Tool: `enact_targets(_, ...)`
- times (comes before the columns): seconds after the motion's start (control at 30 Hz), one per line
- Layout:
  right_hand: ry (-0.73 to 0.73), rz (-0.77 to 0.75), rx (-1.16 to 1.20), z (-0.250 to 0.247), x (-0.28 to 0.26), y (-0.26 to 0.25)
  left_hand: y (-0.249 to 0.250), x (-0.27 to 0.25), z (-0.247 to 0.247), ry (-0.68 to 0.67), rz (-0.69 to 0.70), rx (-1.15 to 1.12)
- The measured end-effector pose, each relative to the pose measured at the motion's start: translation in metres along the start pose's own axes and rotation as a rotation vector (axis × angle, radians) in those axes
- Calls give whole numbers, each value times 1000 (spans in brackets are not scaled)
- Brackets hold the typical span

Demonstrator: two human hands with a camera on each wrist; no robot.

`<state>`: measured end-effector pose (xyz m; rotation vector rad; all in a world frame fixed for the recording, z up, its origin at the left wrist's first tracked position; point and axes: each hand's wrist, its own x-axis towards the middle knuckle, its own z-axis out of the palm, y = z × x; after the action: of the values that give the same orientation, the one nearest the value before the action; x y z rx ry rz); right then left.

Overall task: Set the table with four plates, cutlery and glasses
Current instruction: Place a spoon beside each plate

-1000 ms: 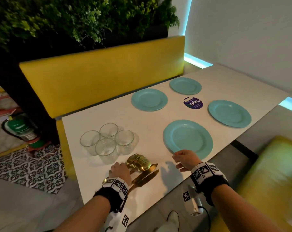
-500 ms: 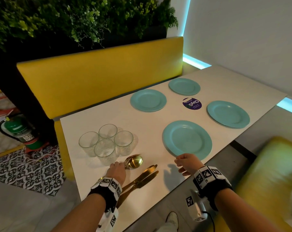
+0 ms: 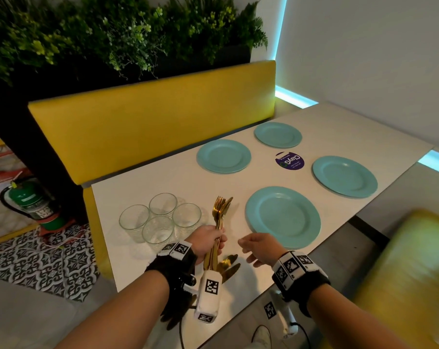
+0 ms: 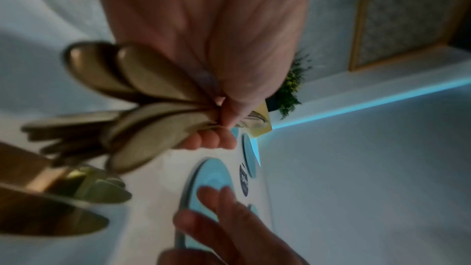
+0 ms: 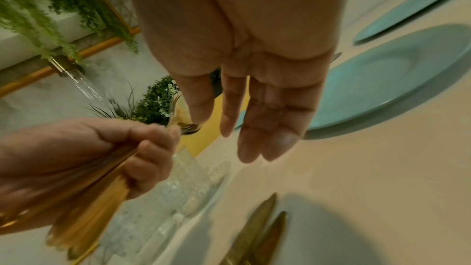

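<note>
My left hand [image 3: 219, 241] grips a bundle of gold cutlery [image 3: 220, 212] by the handles, held upright above the table with fork tines on top. The left wrist view shows the handle ends [image 4: 153, 108] fanned out under my fingers. My right hand [image 3: 246, 245] hovers open just right of the bundle, fingers [image 5: 254, 128] relaxed and holding nothing. Two gold knives [image 3: 229, 267] lie on the white table [image 3: 163, 182] below my hands. Several teal plates are laid out, the nearest plate [image 3: 282, 217] just beyond my right hand. Several empty glasses [image 3: 160, 217] stand clustered at the left.
A purple round sticker [image 3: 289, 161] lies between the plates. A yellow bench back [image 3: 150, 117] with plants above runs along the table's far side, a yellow seat [image 3: 414, 273] sits at the right, and a green fire extinguisher [image 3: 27, 197] stands on the floor at the left.
My left hand has lifted the cutlery bundle off the table and turned it upright. My right hand has moved left toward it and opened its fingers. The knives stayed on the table.
</note>
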<state>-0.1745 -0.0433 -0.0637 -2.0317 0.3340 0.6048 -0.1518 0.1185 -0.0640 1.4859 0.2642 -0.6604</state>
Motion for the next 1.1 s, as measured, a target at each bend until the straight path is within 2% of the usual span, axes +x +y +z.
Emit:
enact_targets(0.07, -11, -24, 67, 2, -1, -8, 4, 0, 8, -17, 2, -72)
enact_targets(0.37, 46, -42, 215, -4, 4, -16, 10, -3, 23, -107, -3, -26)
enact_targets(0.57, 103, 3, 380, -9, 8, -15, 6, -1, 23, -128, 15, 151)
enact_targets(0.77, 102, 32, 446, -12, 13, -12, 9, 0, 29, -174, -10, 92)
enact_targets(0.97, 133, 29, 434, -11, 18, -13, 10, 4, 28, -117, -7, 78)
enact_targets(1.1, 203, 27, 482, -19, 20, -15, 11, 10, 23, -30, -20, 56)
